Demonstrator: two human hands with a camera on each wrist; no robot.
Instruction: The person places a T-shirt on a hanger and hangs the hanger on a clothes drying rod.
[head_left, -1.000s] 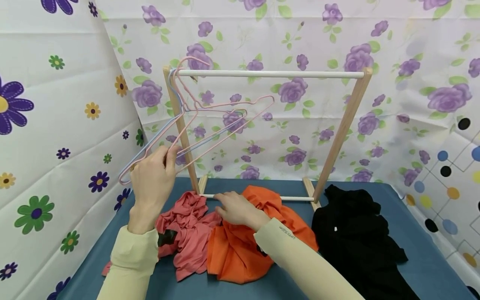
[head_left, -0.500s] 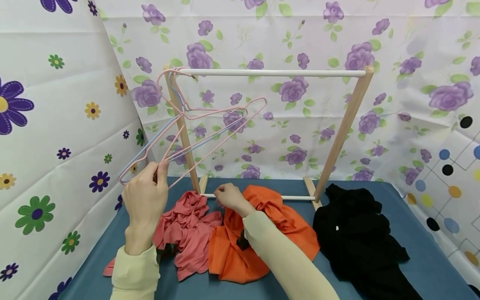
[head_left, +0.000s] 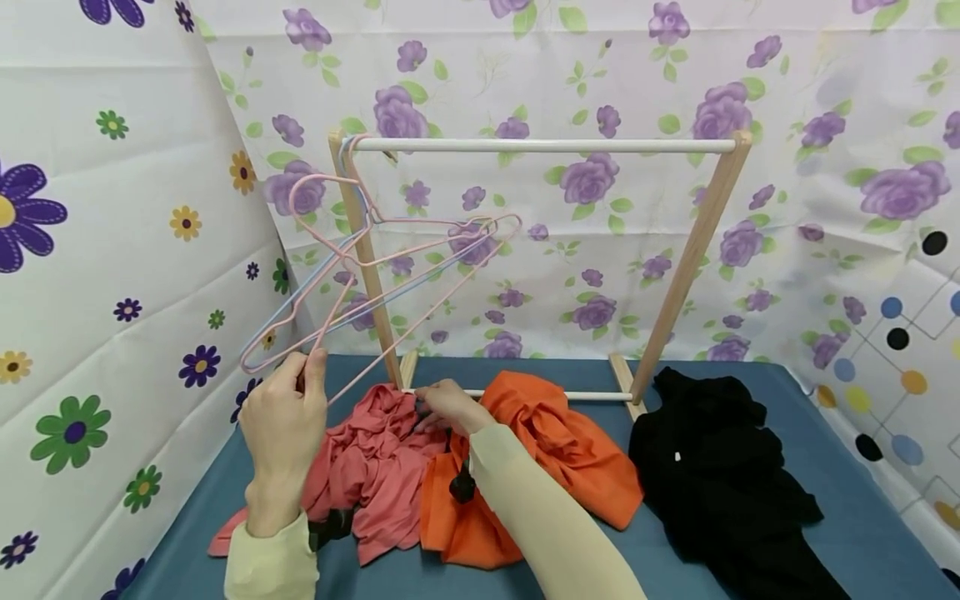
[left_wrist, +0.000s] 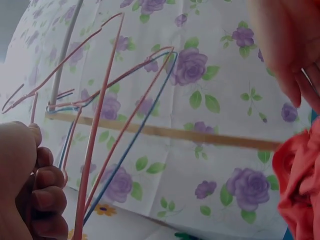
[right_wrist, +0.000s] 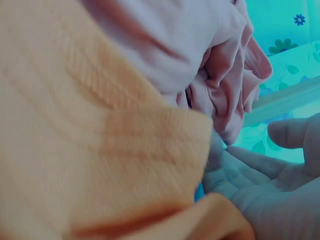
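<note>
My left hand [head_left: 285, 425] grips the lower left corner of a pink wire hanger [left_wrist: 95, 127], held up in front of the rack with its hook toward the left. Behind it a blue hanger [left_wrist: 135, 130] and another pink one hang at the left end of the rack's white bar [head_left: 540, 146]. My right hand [head_left: 453, 406] is over the seam between a crumpled coral-pink garment [head_left: 375, 475] and an orange garment [head_left: 555, 433]. In the right wrist view its fingers are extended beside the cloth, the thumb apart, with nothing gripped.
A crumpled black garment [head_left: 712, 467] lies on the right of the blue table surface [head_left: 817, 442]. Wooden rack legs [head_left: 690, 267] stand at the back, joined by a low white rod [head_left: 592, 397]. Floral sheets [head_left: 585, 75] wall in the back and sides.
My left hand has lowered the pink hanger down and left, its hook moving away from the bar. My right hand has shifted slightly left, its fingers spreading toward the coral-pink garment.
</note>
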